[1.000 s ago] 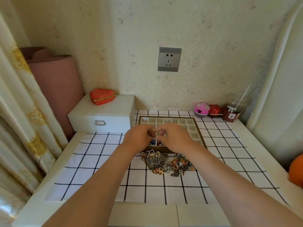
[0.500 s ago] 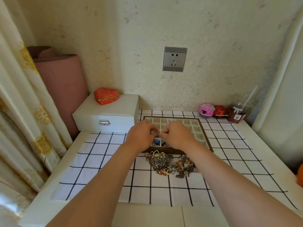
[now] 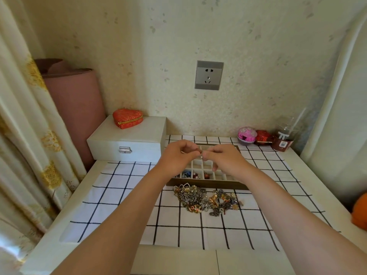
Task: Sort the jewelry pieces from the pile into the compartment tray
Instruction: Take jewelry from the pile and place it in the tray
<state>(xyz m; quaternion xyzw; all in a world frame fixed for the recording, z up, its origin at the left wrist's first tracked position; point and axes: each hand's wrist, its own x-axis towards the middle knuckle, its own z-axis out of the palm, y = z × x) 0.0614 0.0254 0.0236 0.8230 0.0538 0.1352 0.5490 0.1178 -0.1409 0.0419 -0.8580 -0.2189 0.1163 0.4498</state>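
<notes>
A small beaded piece (image 3: 201,156) is pinched between the fingertips of the left hand (image 3: 178,156) and the right hand (image 3: 225,160), both curled and held over the middle of the compartment tray (image 3: 206,185). The pile (image 3: 206,200) is seen just in front of the tray, far from cleared; only a few front cells are filled. The piece is best straightened gently, then lowered into a free cell and released low, so nothing bounces out.

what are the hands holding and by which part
A small jewelry piece, pinched between the fingertips of the left hand and right hand above the compartment tray. It is too small to tell which part.
</notes>
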